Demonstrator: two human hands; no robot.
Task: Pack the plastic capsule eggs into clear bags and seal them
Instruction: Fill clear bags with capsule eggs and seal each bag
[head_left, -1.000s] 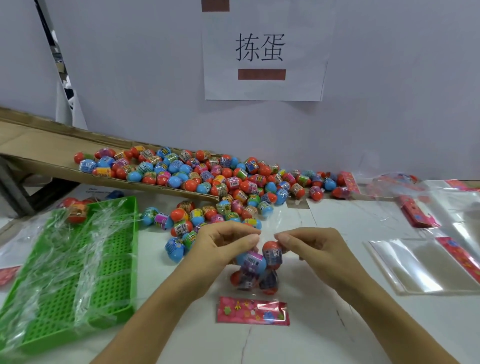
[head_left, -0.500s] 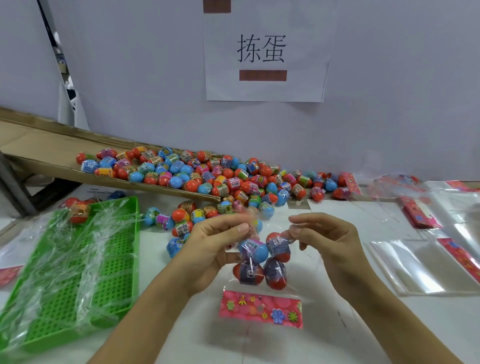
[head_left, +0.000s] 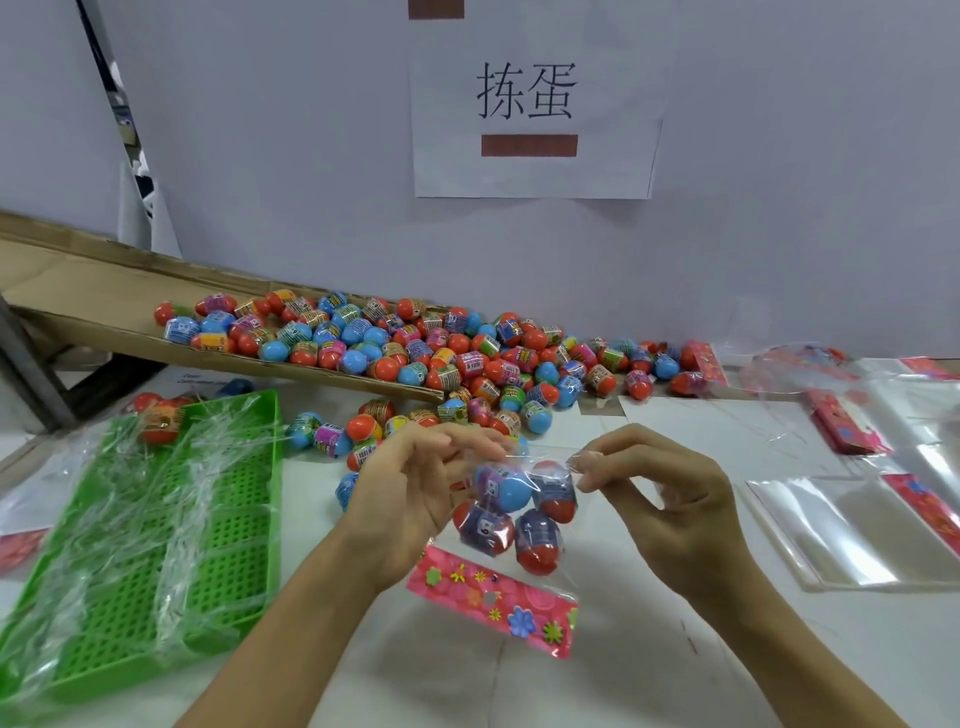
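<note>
Bag: a clear bag (head_left: 519, 512) held up off the white table (head_left: 675, 649), upside down, its pink flowered header card (head_left: 493, 603) hanging at the bottom nearest the viewer
Eggs inside: four capsule eggs (head_left: 511, 491) in two rows, blue and red-orange, bunched just under the bag's open top edge
Left hand: the left hand (head_left: 410, 499) pinches the top edge on its side, fingers curled round the film
Right hand: the right hand (head_left: 670, 499) pinches the opposite corner between thumb and forefinger – other fingers loosely curled
Step in hand: filling looks done; the mouth is being drawn taut for sealing (a judgement, since no adhesive strip is plain to see)
Next move: likely calls for folding the flap down flat and pressing along it, keeping the eggs clear of the seam
Loose eggs: a big heap (head_left: 415, 353) spills from a sloped cardboard chute (head_left: 78, 291) behind the hands
Left: a green perforated tray (head_left: 218, 571) strewn with plastic film
Right: empty bags (head_left: 841, 525) lying flat
Wall: a paper sign (head_left: 535, 98) – printed characters
</note>
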